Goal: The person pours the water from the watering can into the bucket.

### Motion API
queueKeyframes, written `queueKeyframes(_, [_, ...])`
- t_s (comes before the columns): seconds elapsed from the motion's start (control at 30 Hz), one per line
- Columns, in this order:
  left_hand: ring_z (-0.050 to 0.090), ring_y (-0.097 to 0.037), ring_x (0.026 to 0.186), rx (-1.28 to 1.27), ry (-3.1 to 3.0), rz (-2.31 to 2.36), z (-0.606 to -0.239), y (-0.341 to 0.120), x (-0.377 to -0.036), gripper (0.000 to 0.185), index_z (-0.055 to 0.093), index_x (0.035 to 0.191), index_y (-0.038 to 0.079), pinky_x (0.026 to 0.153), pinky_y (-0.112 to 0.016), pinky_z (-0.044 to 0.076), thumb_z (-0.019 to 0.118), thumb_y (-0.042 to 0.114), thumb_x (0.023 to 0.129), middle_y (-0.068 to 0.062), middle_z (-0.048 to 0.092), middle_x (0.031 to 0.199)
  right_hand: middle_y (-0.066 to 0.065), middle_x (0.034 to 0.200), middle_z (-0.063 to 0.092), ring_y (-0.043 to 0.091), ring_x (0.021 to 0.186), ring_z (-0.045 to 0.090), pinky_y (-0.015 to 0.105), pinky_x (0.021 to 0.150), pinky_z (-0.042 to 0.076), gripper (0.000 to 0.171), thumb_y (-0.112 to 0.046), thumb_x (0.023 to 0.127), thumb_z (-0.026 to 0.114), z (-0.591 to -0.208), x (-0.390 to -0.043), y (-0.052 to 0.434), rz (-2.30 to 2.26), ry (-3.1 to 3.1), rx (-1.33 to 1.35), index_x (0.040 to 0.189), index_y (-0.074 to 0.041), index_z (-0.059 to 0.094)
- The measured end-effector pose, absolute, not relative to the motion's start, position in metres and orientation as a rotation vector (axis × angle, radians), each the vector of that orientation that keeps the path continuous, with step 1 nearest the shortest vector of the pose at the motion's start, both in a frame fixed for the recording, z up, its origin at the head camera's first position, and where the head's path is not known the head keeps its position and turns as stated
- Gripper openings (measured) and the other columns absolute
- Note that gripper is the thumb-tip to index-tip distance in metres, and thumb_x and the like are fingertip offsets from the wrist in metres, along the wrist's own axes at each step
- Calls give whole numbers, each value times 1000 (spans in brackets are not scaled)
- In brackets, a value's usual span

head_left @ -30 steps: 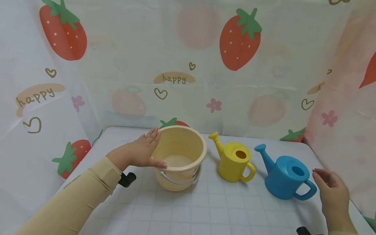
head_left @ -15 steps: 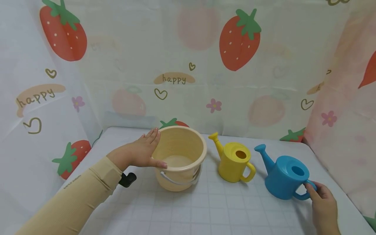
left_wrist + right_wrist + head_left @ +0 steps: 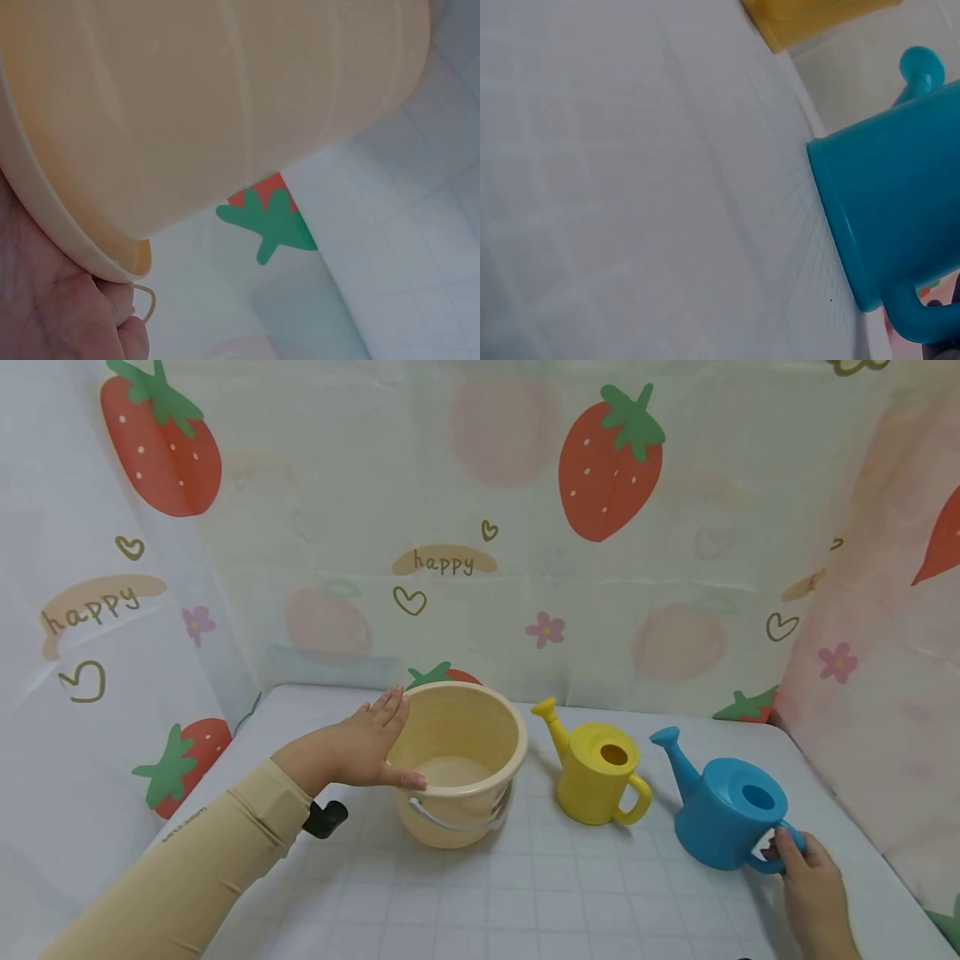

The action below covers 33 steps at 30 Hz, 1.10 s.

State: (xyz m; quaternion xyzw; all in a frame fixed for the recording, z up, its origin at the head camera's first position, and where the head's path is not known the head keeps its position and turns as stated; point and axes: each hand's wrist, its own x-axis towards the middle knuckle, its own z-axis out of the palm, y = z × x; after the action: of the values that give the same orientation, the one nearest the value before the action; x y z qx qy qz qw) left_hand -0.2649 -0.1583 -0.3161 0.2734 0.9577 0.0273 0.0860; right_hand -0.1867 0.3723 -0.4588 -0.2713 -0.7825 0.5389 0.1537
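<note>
- My right hand point(image 3: 813, 881) is at the handle of the blue watering can point(image 3: 723, 814); my fingers point(image 3: 786, 845) curl around the loop of the handle, and the can stands upright on the surface point(image 3: 540, 893).
- From the right wrist view I see the blue watering can point(image 3: 900, 217) wall and the bottom of its handle, but not my fingers themselves, so how tight the hold is I cannot tell.
- My left hand point(image 3: 360, 747) lies with straight, relaxed fingers against the outer wall and rim of the cream bucket point(image 3: 461, 772), the thumb on the rim; it grips nothing.
- In the left wrist view the cream bucket point(image 3: 217, 112) wall is right against my palm.
- The yellow watering can point(image 3: 596, 772) stands between the bucket and the blue can, apart from both, well to the left of my right fingers.
- I judge the blue can is light, stiff plastic with a smooth, somewhat slippery skin. If there is water inside I cannot see it; then it would be heavier toward the spout.
- The handle loop is the best place to hold, with fingers through it and the thumb on top, so the can does not swing.
</note>
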Motion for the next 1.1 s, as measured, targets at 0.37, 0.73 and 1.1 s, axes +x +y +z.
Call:
queueKeyframes(0.37, [-5, -34, 138, 809, 2853, 93, -315, -160, -264, 123, 1, 143, -7, 109, -51, 10, 40, 82, 68, -22, -9, 150, 1, 81, 46, 15, 83, 39, 26, 71, 35, 52, -51, 95, 30, -454, -185, 361, 1432, -2354, -741, 86, 0, 41])
queueKeyframes(0.73, [-6, -33, 138, 800, 2849, 93, -318, -159, -265, 124, -1, 144, -5, 109, -51, 9, 39, 84, 66, -20, -10, 150, 4, 82, 43, 15, 80, 36, 22, 63, 34, 49, -48, 94, 37, -456, -184, 347, 1390, -2203, -787, 87, 0, 43])
queueKeyframes(1.1, [-6, -33, 138, 801, 2851, 110, -318, -160, -265, 122, 0, 144, -5, 109, -51, 8, 42, 81, 69, -21, -10, 150, 3, 83, 45, 12, 81, 37, 25, 67, 34, 44, -44, 95, 38, -447, -185, 348, 1351, -2123, -783, 87, -2, 45])
